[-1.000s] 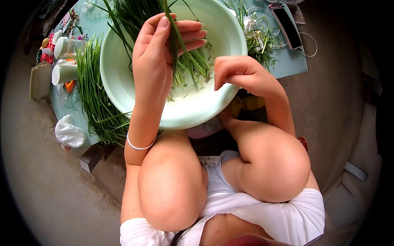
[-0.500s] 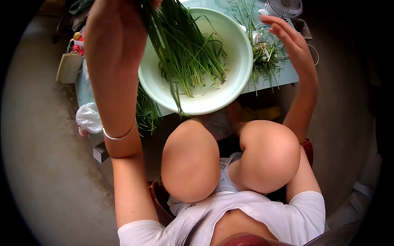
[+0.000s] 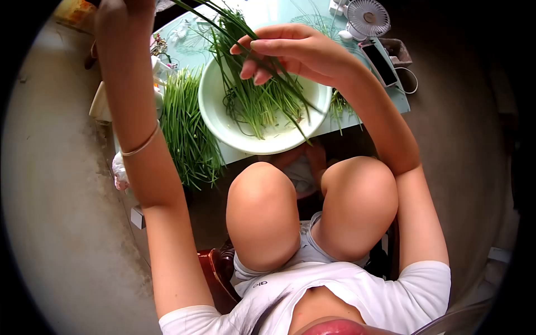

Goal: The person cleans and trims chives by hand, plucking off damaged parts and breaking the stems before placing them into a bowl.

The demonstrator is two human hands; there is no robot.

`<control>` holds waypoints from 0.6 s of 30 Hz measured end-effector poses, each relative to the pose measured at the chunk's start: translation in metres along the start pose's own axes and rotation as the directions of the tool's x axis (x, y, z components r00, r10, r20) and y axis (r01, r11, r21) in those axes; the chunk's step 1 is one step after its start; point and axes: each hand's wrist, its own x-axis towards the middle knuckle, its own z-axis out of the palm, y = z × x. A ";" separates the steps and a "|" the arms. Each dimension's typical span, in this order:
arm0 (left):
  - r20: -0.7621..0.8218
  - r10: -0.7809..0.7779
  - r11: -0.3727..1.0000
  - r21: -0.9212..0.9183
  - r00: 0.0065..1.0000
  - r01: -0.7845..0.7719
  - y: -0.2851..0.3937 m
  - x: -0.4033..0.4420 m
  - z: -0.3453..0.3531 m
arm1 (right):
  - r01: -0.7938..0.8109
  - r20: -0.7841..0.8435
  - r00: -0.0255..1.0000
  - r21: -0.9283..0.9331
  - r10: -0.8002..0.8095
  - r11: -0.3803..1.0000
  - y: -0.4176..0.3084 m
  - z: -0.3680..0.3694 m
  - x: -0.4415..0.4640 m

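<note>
My left hand [image 3: 125, 6] is at the top edge, mostly cut off, its fingers out of view. A few long garlic chives [image 3: 298, 96] slant down from beside it over the bowl, apparently held at their upper end. My right hand [image 3: 290, 53] is above the bowl, fingers loosely bent and apart, the slanting stalks passing between thumb and fingers. Below, a pale green basin [image 3: 209, 125] holds a loose heap of chives [image 3: 254, 106]. To its left, a thick pile of chives [image 3: 187, 128] hangs over the table edge.
The glass table [image 3: 352, 120] also carries a small fan [image 3: 368, 18], a phone [image 3: 378, 64] with a white cable, and chive scraps [image 3: 338, 106] right of the basin. A white plastic bag [image 3: 120, 170] is at the left edge. My knees [image 3: 262, 195] are close in front.
My left hand has moved up and left; only a few stalks now slant from it. My right hand has come leftward over the basin to those stalks. The view has shifted, uncovering the left pile.
</note>
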 end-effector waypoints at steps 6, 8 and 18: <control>-0.066 -0.303 0.951 -0.079 0.951 0.298 -0.086 -0.069 -0.034 | -0.120 -0.175 0.975 0.104 0.137 0.987 0.046 -0.034 0.005; 0.022 -0.608 0.792 -0.056 0.794 0.608 -0.121 -0.131 -0.032 | -0.156 -0.212 0.962 0.101 0.174 0.983 0.066 -0.048 0.003; -0.133 -0.540 0.829 0.084 0.831 0.552 -0.153 -0.122 -0.090 | -0.259 -0.220 0.919 0.286 0.326 0.922 0.110 -0.060 -0.016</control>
